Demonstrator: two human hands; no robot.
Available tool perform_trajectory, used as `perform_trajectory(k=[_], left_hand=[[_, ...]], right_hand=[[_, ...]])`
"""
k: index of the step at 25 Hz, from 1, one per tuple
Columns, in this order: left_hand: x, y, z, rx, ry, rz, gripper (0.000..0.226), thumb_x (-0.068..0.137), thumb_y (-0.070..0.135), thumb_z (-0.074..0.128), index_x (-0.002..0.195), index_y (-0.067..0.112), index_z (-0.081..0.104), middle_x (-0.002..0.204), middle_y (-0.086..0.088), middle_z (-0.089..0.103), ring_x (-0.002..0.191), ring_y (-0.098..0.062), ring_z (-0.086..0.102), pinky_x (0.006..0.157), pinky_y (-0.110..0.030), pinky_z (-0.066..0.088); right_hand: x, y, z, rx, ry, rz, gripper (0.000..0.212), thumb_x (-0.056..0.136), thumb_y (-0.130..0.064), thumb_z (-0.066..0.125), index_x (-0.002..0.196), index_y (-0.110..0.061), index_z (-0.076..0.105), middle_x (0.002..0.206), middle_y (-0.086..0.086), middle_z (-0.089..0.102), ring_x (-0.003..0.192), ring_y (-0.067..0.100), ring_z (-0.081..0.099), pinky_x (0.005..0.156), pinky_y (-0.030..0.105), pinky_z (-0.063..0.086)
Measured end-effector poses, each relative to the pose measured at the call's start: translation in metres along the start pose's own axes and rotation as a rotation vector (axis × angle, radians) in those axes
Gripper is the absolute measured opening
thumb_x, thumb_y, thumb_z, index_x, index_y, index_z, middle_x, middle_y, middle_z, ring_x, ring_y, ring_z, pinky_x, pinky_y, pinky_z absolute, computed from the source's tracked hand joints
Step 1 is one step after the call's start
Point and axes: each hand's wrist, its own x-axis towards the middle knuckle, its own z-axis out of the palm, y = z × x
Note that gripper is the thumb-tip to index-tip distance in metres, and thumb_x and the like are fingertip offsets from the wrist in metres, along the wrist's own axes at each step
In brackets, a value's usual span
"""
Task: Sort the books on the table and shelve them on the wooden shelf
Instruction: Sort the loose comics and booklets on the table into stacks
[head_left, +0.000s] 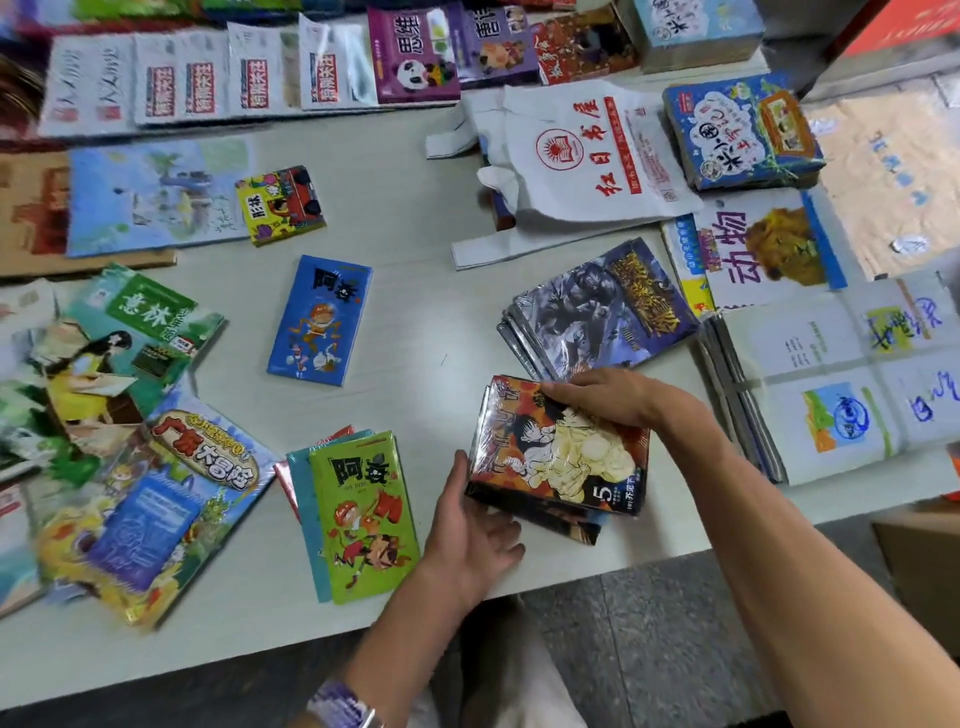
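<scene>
- Head view: the comic stack (561, 467) is seen near the front edge of the bench (415, 208), squared between both hands.
- The left hand (470, 525) is pressed flat against its near side, grip wide; the right hand (613, 397) is laid over the far top edge, its grip not readable.
- The glossy wrapped covers could be slid apart if lifted loosely, and books dropped off the edge.

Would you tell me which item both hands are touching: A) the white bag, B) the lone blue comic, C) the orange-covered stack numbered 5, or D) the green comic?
C: the left hand presses the side of the orange-covered stack, and the right hand rests on its top cover.
</scene>
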Motion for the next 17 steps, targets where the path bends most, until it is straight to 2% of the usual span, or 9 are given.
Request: perform_trajectory(k=[1,3,4,6,8,11,13,16,17], left_hand=[[0.005,0.0,0.001,-0.011,-0.003,0.029,0.071,0.073,0.073,0.06,0.107,0.011,0.064,0.086,-0.011,0.056,0.084,-0.023,0.055,0.084,-0.037,0.043],[0.012,-0.003,0.0,-0.04,0.02,0.071,0.088,0.075,0.074,0.058,0.132,0.006,0.059,0.103,-0.014,0.065,0.114,-0.026,0.06,0.108,-0.043,0.037],[0.011,-0.004,0.0,-0.047,0.026,0.085,0.095,0.072,0.076,0.059,0.135,0.005,0.058,0.104,-0.015,0.068,0.115,-0.03,0.062,0.11,-0.047,0.035],[0.01,-0.005,-0.002,-0.081,0.015,0.091,0.095,0.067,0.08,0.061,0.131,0.01,0.063,0.108,-0.017,0.073,0.103,-0.036,0.067,0.098,-0.052,0.046],[0.012,-0.004,-0.004,-0.143,-0.017,0.086,0.09,0.07,0.082,0.059,0.127,0.013,0.066,0.12,-0.019,0.071,0.111,-0.039,0.066,0.088,-0.053,0.054],[0.011,0.003,-0.007,-0.104,-0.035,0.094,0.086,0.073,0.082,0.055,0.123,0.013,0.068,0.118,-0.019,0.072,0.109,-0.036,0.068,0.084,-0.05,0.057],[0.004,0.018,-0.013,0.015,-0.019,0.097,0.081,0.073,0.077,0.058,0.111,0.007,0.071,0.097,-0.019,0.076,0.088,-0.031,0.072,0.072,-0.038,0.058],[-0.015,0.062,-0.033,0.144,0.097,0.22,0.062,0.08,0.059,0.066,0.089,-0.002,0.065,0.074,-0.032,0.06,0.071,-0.033,0.07,0.049,-0.025,0.041],[-0.021,0.083,-0.044,0.155,0.162,0.31,0.049,0.085,0.054,0.066,0.082,0.006,0.062,0.07,-0.022,0.054,0.067,-0.027,0.063,0.051,-0.025,0.038]], right_hand=[[0.003,0.0,-0.001,0.054,-0.057,0.029,0.078,0.077,-0.091,0.036,0.11,-0.03,0.07,0.098,-0.002,0.072,0.086,0.02,0.071,0.074,0.031,0.052],[0.003,0.001,0.001,0.198,-0.168,0.08,0.092,0.059,-0.1,0.043,0.107,-0.027,0.074,0.096,0.001,0.079,0.082,0.024,0.077,0.075,0.033,0.058],[0.002,0.002,0.003,0.257,-0.194,0.108,0.096,0.053,-0.101,0.048,0.104,-0.026,0.076,0.094,0.003,0.08,0.082,0.025,0.078,0.078,0.036,0.06],[-0.002,0.0,0.011,0.31,-0.219,0.119,0.089,0.055,-0.098,0.051,0.101,-0.026,0.077,0.092,0.002,0.081,0.081,0.024,0.079,0.076,0.035,0.062],[-0.008,-0.004,0.021,0.311,-0.252,0.053,0.07,0.064,-0.096,0.044,0.094,-0.041,0.077,0.092,-0.004,0.081,0.082,0.02,0.078,0.07,0.03,0.061],[-0.016,-0.008,0.029,0.233,-0.167,0.028,0.054,0.078,-0.09,0.035,0.089,-0.052,0.072,0.096,-0.005,0.079,0.085,0.017,0.076,0.087,0.037,0.058],[-0.021,-0.017,0.03,0.115,0.034,0.048,0.059,0.083,-0.085,0.039,0.089,-0.036,0.072,0.092,-0.003,0.076,0.083,0.018,0.072,0.089,0.04,0.056],[-0.025,-0.054,0.042,-0.113,0.685,-0.063,0.04,0.092,-0.054,0.056,0.096,-0.016,0.068,0.09,0.009,0.075,0.08,0.027,0.068,0.078,0.039,0.056],[-0.025,-0.076,0.05,-0.109,0.832,-0.173,0.031,0.092,-0.04,0.061,0.103,-0.012,0.069,0.094,0.012,0.076,0.086,0.032,0.067,0.079,0.041,0.055]])
